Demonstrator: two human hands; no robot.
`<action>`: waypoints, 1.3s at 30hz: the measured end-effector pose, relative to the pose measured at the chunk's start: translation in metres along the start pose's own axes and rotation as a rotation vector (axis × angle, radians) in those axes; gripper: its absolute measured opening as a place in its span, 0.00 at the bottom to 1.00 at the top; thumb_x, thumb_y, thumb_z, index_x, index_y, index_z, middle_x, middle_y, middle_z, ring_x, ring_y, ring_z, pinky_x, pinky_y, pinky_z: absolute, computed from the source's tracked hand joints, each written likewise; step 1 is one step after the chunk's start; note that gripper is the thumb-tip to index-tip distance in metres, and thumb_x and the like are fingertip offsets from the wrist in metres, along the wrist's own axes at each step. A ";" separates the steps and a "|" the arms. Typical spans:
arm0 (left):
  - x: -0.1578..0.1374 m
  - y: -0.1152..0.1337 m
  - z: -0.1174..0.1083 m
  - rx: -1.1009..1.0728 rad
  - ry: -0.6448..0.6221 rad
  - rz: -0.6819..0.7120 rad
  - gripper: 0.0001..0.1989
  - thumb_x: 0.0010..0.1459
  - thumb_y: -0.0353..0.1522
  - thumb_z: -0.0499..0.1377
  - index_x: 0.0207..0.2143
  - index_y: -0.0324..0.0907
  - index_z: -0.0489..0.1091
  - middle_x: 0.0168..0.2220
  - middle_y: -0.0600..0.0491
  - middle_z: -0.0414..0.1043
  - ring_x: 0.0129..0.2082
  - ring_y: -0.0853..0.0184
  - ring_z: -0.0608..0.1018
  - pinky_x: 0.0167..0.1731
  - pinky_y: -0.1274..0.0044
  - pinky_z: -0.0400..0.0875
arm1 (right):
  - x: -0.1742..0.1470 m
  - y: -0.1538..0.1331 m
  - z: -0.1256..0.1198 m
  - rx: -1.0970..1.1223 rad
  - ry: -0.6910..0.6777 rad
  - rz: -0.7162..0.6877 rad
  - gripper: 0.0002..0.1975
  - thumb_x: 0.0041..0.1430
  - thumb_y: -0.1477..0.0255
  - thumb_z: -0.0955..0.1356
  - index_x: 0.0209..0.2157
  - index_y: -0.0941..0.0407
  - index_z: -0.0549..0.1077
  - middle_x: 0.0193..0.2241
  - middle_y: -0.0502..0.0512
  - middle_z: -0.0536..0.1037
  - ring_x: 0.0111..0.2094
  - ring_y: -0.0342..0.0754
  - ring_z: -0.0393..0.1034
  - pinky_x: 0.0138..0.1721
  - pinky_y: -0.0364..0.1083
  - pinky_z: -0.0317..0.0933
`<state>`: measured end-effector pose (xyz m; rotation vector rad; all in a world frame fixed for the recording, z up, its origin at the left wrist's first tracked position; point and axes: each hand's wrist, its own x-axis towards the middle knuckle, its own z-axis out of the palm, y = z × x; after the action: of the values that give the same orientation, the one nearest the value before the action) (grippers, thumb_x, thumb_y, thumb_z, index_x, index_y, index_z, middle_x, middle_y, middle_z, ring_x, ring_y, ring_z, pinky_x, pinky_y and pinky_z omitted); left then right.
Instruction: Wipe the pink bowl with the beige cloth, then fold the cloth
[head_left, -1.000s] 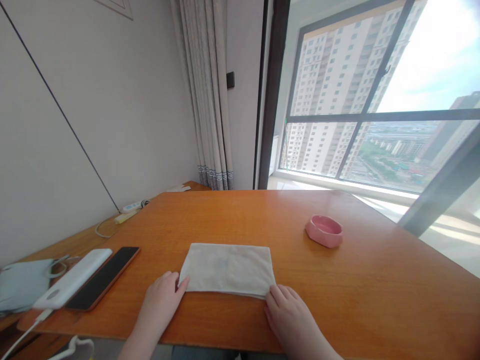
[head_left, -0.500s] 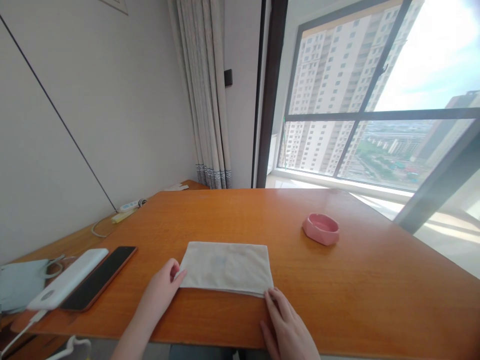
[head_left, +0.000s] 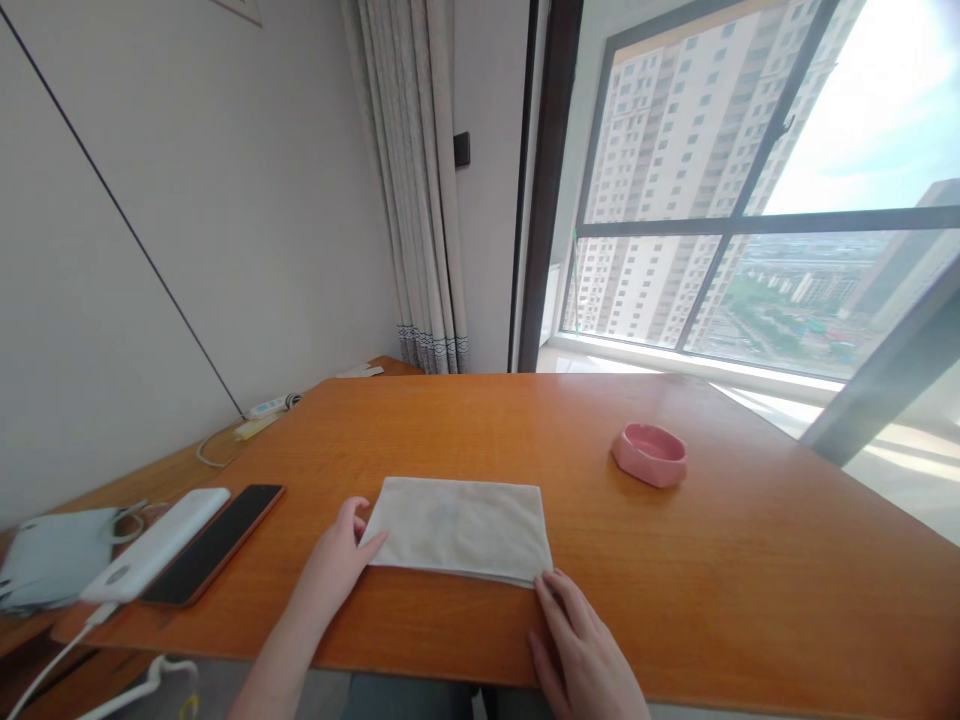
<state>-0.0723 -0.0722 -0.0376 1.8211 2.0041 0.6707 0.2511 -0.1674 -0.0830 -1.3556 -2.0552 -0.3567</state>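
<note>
A folded off-white cloth (head_left: 459,528) lies flat on the brown table, its layers showing along the near edge. At its left edge is my left hand (head_left: 346,545), thumb resting on the cloth and index finger curved apart from it. My right hand (head_left: 581,635) touches the cloth's near right corner with its fingertips. The fingers of that hand are stretched out, with the thumb lower down and away from the cloth.
A pink faceted bowl (head_left: 651,456) stands to the right on the table (head_left: 480,420). On the left lie a black-screened phone (head_left: 214,545), a white power bank (head_left: 157,545) with a cable, and a pale blue pouch (head_left: 56,560). A power strip (head_left: 270,407) sits by the wall.
My left index finger has lifted away from the thumb, and the thumb now reaches further onto the cloth. The right hand stays at the corner. The whole view has shifted slightly.
</note>
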 end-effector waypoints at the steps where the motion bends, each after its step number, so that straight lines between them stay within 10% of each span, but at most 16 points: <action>1: 0.000 0.000 0.001 0.015 0.003 -0.001 0.15 0.51 0.41 0.53 0.38 0.42 0.59 0.28 0.55 0.67 0.27 0.66 0.71 0.29 0.77 0.61 | -0.001 0.000 0.001 -0.001 0.001 0.001 0.21 0.56 0.70 0.63 0.52 0.58 0.66 0.48 0.61 0.72 0.47 0.52 0.70 0.45 0.45 0.68; 28: 0.000 0.012 -0.010 0.157 -0.037 0.300 0.09 0.55 0.37 0.49 0.25 0.43 0.56 0.31 0.52 0.64 0.33 0.65 0.69 0.35 0.75 0.60 | 0.003 0.002 0.002 -0.057 0.089 -0.057 0.19 0.56 0.70 0.62 0.49 0.59 0.68 0.44 0.60 0.74 0.44 0.50 0.72 0.42 0.44 0.69; 39: 0.001 0.010 -0.009 0.116 -0.081 0.155 0.03 0.56 0.34 0.47 0.32 0.44 0.54 0.30 0.53 0.67 0.31 0.65 0.72 0.32 0.76 0.61 | 0.000 0.003 0.002 -0.029 0.047 -0.046 0.19 0.55 0.70 0.63 0.50 0.57 0.67 0.46 0.59 0.74 0.46 0.51 0.70 0.44 0.45 0.69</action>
<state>-0.0691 -0.0711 -0.0244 2.0541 1.8999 0.5233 0.2534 -0.1648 -0.0846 -1.3060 -2.0522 -0.4358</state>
